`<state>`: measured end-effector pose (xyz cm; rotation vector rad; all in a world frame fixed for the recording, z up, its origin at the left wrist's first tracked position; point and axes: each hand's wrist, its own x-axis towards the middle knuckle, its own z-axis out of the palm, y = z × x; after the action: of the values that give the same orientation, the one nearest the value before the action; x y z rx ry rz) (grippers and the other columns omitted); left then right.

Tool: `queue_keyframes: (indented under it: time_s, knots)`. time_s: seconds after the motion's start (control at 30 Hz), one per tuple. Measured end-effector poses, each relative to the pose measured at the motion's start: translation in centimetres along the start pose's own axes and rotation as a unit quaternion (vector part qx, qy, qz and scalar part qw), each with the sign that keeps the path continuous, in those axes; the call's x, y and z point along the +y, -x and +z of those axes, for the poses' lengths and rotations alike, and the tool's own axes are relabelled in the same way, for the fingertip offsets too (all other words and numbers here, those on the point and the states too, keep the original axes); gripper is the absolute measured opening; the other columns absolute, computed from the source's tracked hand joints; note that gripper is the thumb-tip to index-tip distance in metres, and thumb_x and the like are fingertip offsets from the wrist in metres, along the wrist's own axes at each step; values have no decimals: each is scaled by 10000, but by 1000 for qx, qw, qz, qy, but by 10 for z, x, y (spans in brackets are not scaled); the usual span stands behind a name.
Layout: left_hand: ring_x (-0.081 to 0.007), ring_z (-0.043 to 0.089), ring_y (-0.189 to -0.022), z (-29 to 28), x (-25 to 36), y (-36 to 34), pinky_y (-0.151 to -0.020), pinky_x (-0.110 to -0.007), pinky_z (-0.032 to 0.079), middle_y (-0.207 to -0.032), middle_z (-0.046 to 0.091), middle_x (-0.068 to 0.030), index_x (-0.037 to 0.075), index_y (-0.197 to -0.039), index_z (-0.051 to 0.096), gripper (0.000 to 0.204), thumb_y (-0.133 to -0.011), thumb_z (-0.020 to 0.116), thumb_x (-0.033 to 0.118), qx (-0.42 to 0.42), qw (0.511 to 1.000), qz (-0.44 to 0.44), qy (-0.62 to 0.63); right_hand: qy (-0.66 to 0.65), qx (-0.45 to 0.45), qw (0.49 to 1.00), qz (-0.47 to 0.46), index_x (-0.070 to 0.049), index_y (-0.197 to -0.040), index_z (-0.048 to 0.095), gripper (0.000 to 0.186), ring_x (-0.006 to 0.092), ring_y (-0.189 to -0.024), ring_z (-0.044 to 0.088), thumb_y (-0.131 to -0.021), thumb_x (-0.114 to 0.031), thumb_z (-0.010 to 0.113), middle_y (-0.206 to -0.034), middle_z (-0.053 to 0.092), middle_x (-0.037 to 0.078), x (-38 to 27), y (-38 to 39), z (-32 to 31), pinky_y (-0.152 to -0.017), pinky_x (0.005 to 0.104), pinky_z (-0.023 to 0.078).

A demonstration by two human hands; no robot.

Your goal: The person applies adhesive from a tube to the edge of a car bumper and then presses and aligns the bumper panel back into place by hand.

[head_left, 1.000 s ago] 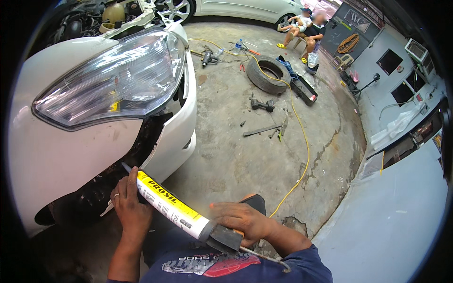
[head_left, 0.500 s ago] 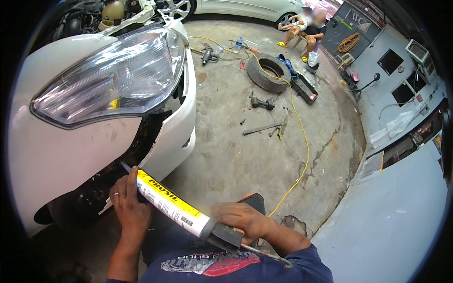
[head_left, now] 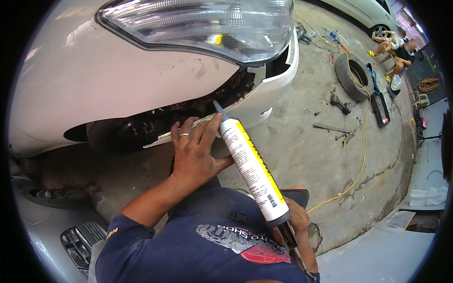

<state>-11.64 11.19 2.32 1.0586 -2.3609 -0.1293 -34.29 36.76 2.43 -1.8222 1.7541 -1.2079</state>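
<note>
A sealant cartridge (head_left: 255,170), white with a yellow stripe, sits in a caulking gun (head_left: 286,236). My right hand (head_left: 297,218) is closed round the gun's handle end, partly hidden behind it. The tapered grey nozzle (head_left: 220,109) points at the dark gap (head_left: 203,107) between the white fender (head_left: 155,78) and the loose bumper (head_left: 269,96). My left hand (head_left: 194,153), ringed, has its fingers spread by the bumper edge. Its index fingertip touches the nozzle's base, and its thumb reaches toward the cartridge. Above the gap is the clear headlight (head_left: 198,28).
On the concrete floor lie a tyre (head_left: 347,80), a power tool (head_left: 340,104), a flat bar (head_left: 331,128) and a yellow cable (head_left: 366,146). A grey car (head_left: 42,236) stands at lower left. Two people (head_left: 396,52) sit at the far right.
The view has shifted, so the car and floor things sit farther right. The cartridge has turned steeper, its nozzle still at the gap. My left fingers have spread from around the nozzle end.
</note>
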Motion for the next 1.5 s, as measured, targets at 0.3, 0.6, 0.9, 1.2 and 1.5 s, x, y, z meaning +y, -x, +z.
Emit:
queue_keyframes:
  time_s: [0.3, 0.6, 0.9, 1.2, 1.5]
  knots:
    - [-432, 593, -1382, -3, 6, -3, -1185, -684, 372, -1400, 708, -158, 112, -1573, 571, 1073, -705, 1002, 571, -9, 1000, 14, -18, 14, 61, 998, -7, 60, -1053, 789, 195, 373, -1040, 833, -955, -108, 799, -1083, 822, 216, -4, 14, -9, -952, 483, 668]
    - [-407, 611, -1340, -3, 7, -7, -1165, -610, 393, -1321, 721, -160, 97, -1462, 649, 953, -704, 1007, 552, -3, 1000, 26, -6, 14, 99, 995, -19, 39, -1194, 733, 330, 360, -1097, 780, -1000, -221, 794, -1179, 780, 203, 11, 24, 1, -968, 493, 624]
    - [-360, 624, -1284, -7, 7, -10, -1107, -563, 426, -1285, 713, -126, 100, -1398, 679, 889, -692, 1014, 524, -6, 1000, 24, -3, -24, 87, 995, 33, 19, -1343, 662, 458, 349, -1248, 705, -1036, -303, 767, -1320, 722, 198, 11, 46, -7, -1080, 542, 559]
    - [-334, 629, -1235, -9, 7, -13, -1047, -526, 443, -1225, 699, -108, 93, -1353, 686, 822, -713, 1007, 497, 4, 999, 38, 4, -141, 43, 983, 109, 0, -1493, 592, 589, 338, -1398, 629, -1073, -386, 740, -1461, 665, 193, 32, 77, -9, -1193, 590, 494]
    - [-337, 633, -1225, -9, 5, -12, -1052, -513, 446, -1213, 693, -113, 83, -1342, 691, 788, -735, 1000, 479, 6, 999, 48, 24, -157, 139, 971, 112, 10, -1287, 765, 531, 310, -1076, 802, -966, -413, 787, -1210, 809, 172, 17, 38, -4, -949, 406, 614]
